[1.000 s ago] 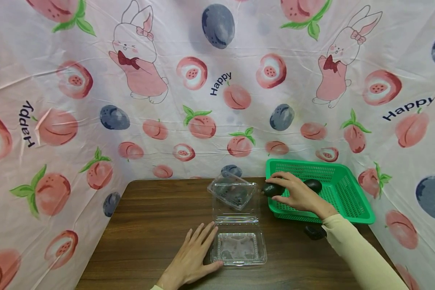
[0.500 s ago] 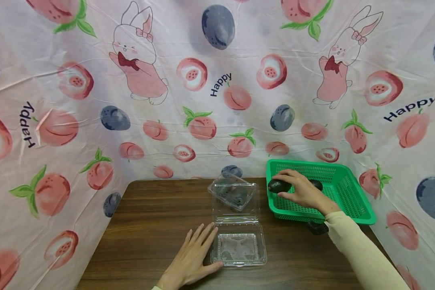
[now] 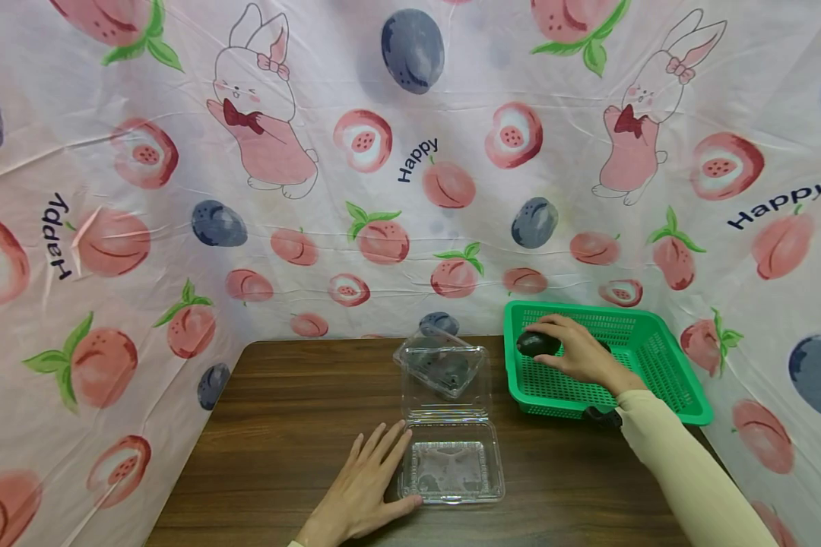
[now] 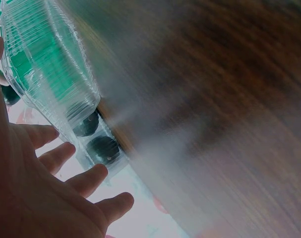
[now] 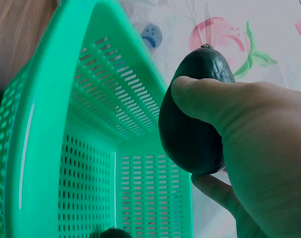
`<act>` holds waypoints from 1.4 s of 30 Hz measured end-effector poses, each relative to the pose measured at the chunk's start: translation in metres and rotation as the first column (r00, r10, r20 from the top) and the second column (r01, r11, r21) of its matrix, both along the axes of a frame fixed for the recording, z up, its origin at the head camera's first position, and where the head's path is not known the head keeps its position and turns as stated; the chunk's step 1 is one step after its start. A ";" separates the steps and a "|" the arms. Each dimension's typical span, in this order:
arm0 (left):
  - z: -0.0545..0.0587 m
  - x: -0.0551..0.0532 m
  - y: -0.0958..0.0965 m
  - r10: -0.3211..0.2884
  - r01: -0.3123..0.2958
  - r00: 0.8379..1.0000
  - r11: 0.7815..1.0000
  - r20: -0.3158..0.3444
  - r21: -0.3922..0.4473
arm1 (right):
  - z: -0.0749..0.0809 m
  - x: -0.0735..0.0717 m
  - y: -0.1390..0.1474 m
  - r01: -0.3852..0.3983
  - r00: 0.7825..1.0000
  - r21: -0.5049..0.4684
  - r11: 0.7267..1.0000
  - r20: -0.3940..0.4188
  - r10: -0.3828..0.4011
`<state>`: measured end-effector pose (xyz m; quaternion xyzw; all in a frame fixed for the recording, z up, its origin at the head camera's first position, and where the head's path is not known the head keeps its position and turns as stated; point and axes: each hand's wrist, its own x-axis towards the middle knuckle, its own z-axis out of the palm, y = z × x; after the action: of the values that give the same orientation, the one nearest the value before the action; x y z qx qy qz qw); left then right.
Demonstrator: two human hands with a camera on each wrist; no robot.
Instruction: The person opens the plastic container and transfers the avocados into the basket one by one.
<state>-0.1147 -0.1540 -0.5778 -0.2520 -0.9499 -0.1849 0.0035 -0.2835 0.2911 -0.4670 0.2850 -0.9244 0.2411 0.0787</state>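
Note:
My right hand [image 3: 581, 353] grips a dark avocado [image 3: 539, 344] between thumb and fingers, over the left part of the green basket [image 3: 677, 380]. In the right wrist view the stem end of this avocado [image 5: 190, 129] points up, and the thumb presses on its side. Low in that view, part of another dark avocado [image 5: 115, 233] shows inside the basket. With fingers spread, my left hand [image 3: 359, 486] lies at the left edge of an open clear plastic clamshell box [image 3: 496, 463], whose lid is folded back. The lower tray of the box holds nothing that I can see.
Behind the raised lid stands a second clear container [image 3: 410, 357]; the left wrist view shows dark round things [image 4: 103, 148] in it. Brown wooden table [image 3: 280, 425] extends left of the box. A printed cloth [image 3: 356, 68] hangs behind and at both sides.
My right hand has carried the avocado a short way right, from the basket's left rim to over its inside. The left hand and the clamshell box stay in place.

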 end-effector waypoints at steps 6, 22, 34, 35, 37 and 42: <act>-0.001 0.000 0.000 0.001 -0.001 1.000 1.000 -0.019 -0.011 | -0.005 -0.009 0.009 0.019 1.000 0.018 1.000 0.020 -0.019; 0.000 0.002 0.001 -0.006 0.005 0.999 0.999 -0.035 -0.034 | -0.016 -0.028 0.018 0.038 0.996 0.076 0.996 0.078 -0.044; -0.001 0.002 0.003 -0.005 0.003 0.999 0.999 -0.051 -0.040 | -0.022 -0.043 0.025 0.059 0.989 0.090 0.994 0.128 -0.071; -0.001 0.002 0.003 -0.004 0.002 0.999 0.999 -0.051 -0.043 | -0.023 -0.044 0.025 0.060 0.989 0.091 0.994 0.130 -0.072; -0.001 0.001 0.004 -0.003 0.001 0.999 0.999 -0.047 -0.044 | -0.024 -0.047 0.026 0.060 0.989 0.090 0.994 0.131 -0.072; -0.001 0.000 0.006 0.003 -0.004 0.999 0.999 -0.032 -0.043 | -0.030 -0.058 0.028 0.052 0.989 0.086 0.995 0.133 -0.063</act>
<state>-0.1150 -0.1475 -0.5785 -0.2533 -0.9540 -0.1600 0.0136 -0.3411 0.3188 -0.4968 0.2440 -0.9445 0.2195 0.0108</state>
